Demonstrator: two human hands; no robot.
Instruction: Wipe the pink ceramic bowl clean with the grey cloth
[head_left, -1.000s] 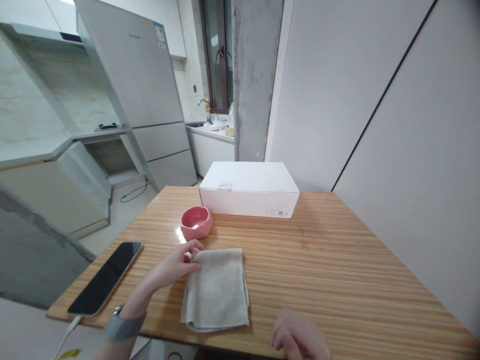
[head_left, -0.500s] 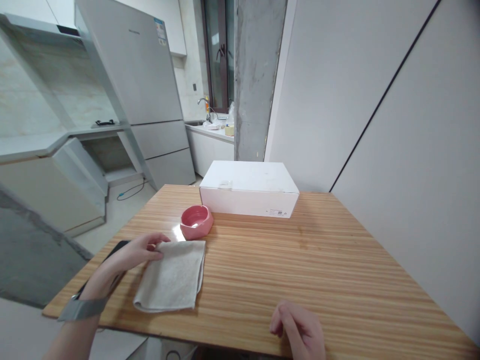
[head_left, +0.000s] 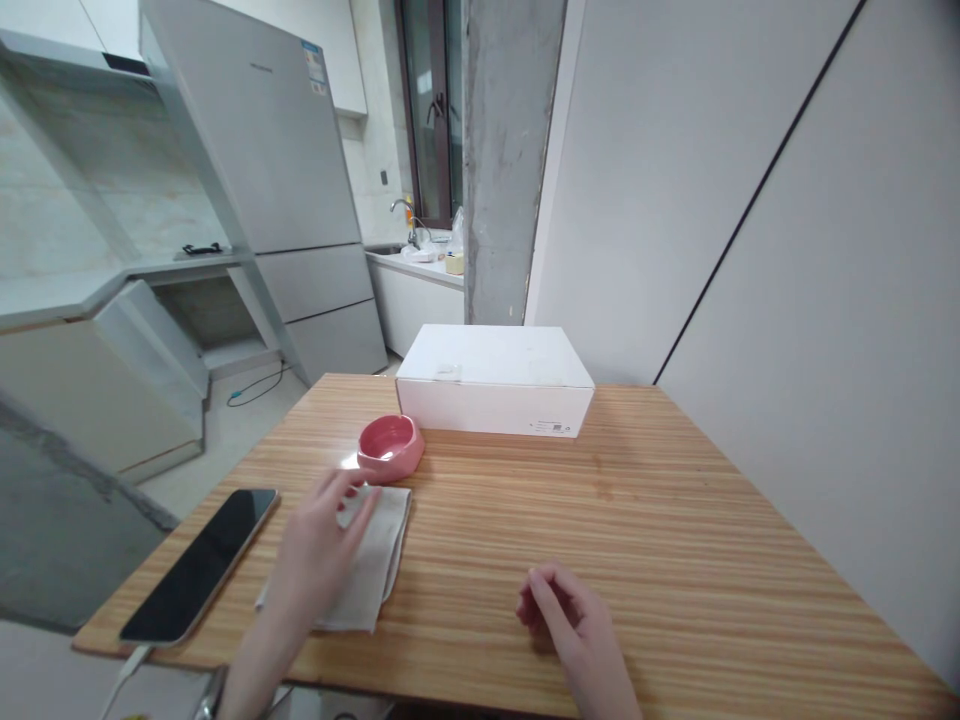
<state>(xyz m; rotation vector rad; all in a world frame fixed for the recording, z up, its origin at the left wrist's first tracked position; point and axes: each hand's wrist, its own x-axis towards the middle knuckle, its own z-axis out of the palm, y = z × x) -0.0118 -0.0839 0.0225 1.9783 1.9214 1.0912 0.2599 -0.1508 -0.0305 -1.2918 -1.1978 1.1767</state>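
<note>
A folded grey-beige cloth (head_left: 382,550) lies on the left part of the wooden table. My left hand (head_left: 319,545), slightly blurred, is over it and covers its left side. The thumb and fingers are apart, with nothing visible between them; whether they touch the cloth I cannot tell. Just beyond the fingertips stands a pink bowl (head_left: 390,450), empty inside. To the right, my right hand (head_left: 559,620) is near the table's front edge, its fingers curled and the thumb against them. I see nothing in it.
A black-screened phone (head_left: 202,565) with a white cable (head_left: 131,670) lies at the table's left edge. Behind the bowl, a closed white box (head_left: 495,385) sits at the back of the wooden table (head_left: 675,560). A white wall (head_left: 847,330) runs along the right side.
My left hand has moved right and nearer, from the cloth's far left corner to over the cloth, uncovering the phone. My right hand has shifted slightly left and away from me.
</note>
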